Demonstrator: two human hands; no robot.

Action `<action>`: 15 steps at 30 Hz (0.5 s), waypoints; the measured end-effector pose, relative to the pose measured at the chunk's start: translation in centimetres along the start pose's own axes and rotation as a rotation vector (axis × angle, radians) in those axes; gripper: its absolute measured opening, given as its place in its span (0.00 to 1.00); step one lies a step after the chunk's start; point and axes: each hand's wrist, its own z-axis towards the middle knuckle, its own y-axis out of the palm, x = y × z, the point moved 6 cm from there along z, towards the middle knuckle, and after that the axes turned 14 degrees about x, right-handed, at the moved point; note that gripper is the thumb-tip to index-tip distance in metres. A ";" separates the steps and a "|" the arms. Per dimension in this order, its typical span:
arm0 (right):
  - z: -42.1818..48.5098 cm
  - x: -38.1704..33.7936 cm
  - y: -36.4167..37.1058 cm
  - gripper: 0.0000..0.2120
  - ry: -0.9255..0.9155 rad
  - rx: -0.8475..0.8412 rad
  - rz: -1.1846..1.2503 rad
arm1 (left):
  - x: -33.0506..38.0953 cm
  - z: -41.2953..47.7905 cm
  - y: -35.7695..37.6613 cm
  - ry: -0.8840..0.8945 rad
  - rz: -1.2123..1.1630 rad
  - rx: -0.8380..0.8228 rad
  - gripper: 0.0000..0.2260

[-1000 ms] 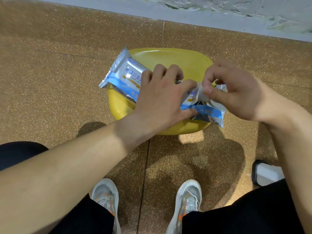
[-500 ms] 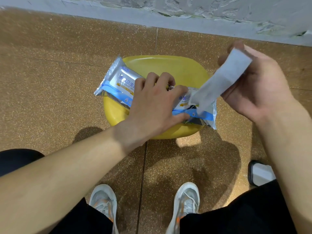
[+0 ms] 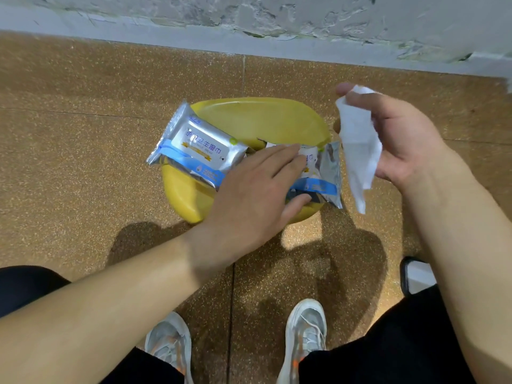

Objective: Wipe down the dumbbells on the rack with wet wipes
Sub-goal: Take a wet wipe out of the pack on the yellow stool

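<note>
A silver and blue pack of wet wipes [image 3: 199, 146] lies across a yellow plastic stool [image 3: 260, 120] on the floor. My left hand [image 3: 257, 189] lies flat on the pack's right half with straight fingers, pressing it down. To the right, my right hand [image 3: 401, 139] is raised palm up and pinches a white wet wipe [image 3: 358, 151] near its top; the wipe hangs free of the pack. No dumbbells or rack are in view.
Speckled brown rubber floor tiles surround the stool, and a grey wall base [image 3: 249, 40] runs along the top. My two grey shoes [image 3: 304, 331] stand below the stool. A dark-edged white object [image 3: 417, 275] lies on the floor at the right.
My right hand has pulled the wipe fully out of the pack and lifted it to the right. My left hand's fingers have straightened flat on the pack.
</note>
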 end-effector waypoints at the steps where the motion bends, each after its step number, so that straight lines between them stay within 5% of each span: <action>1: 0.0 -0.2 0.0 0.08 -0.006 -0.034 0.042 | 0.2 -0.3 0.2 0.010 -0.010 -0.031 0.25; 4: -0.1 -0.2 -0.3 0.10 0.039 -0.112 0.116 | 0.6 -0.9 0.8 0.060 0.018 -0.152 0.30; 7: -0.4 0.1 -1.2 0.11 0.043 -0.073 -0.079 | 0.7 -1.6 1.7 0.075 0.067 -0.318 0.35; 15: -1.7 1.8 -1.5 0.16 -0.266 -0.083 -1.108 | 0.4 -2.3 2.7 0.083 0.189 -0.437 0.34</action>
